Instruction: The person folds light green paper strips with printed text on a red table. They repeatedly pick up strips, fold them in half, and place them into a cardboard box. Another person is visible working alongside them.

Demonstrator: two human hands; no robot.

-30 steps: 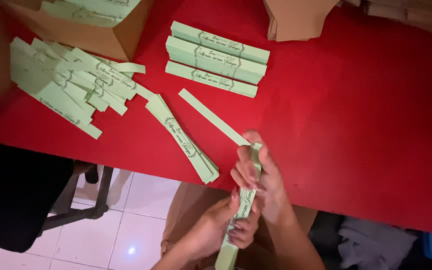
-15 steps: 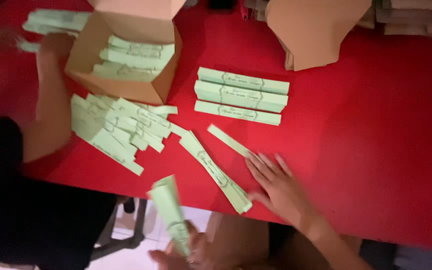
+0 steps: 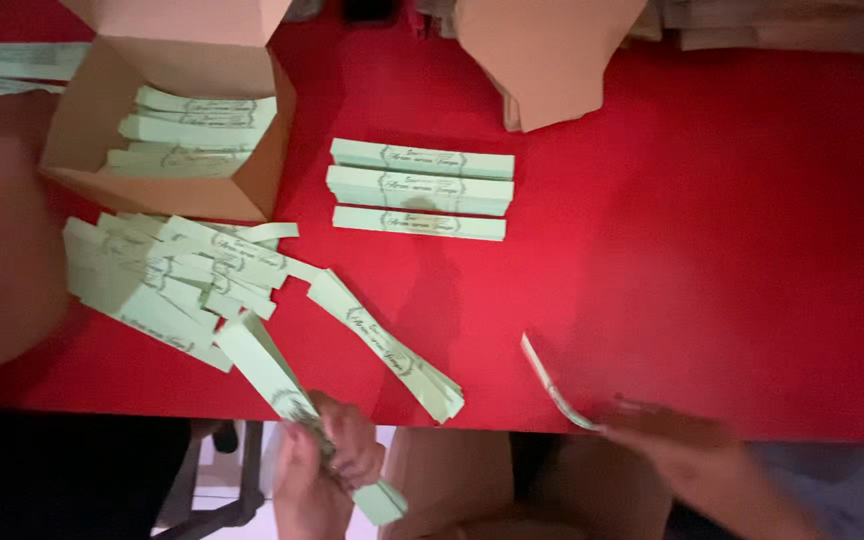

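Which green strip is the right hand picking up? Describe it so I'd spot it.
On the red table, look along the near edge, right of the fanned strips. The right hand pinches one strip; it alone lies by itself, curling up off the table.

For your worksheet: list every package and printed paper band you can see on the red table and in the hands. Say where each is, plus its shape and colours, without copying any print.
Open box: far left, brown card, green bands inside.
Second box: far centre, brown, tilted.
Three bands: centre, neat rows, pale green, dark print.
Loose pile: left, scattered.
Small stack: near edge, diagonal.
Folded band: in left hand.
Single band: curled, at right hand.
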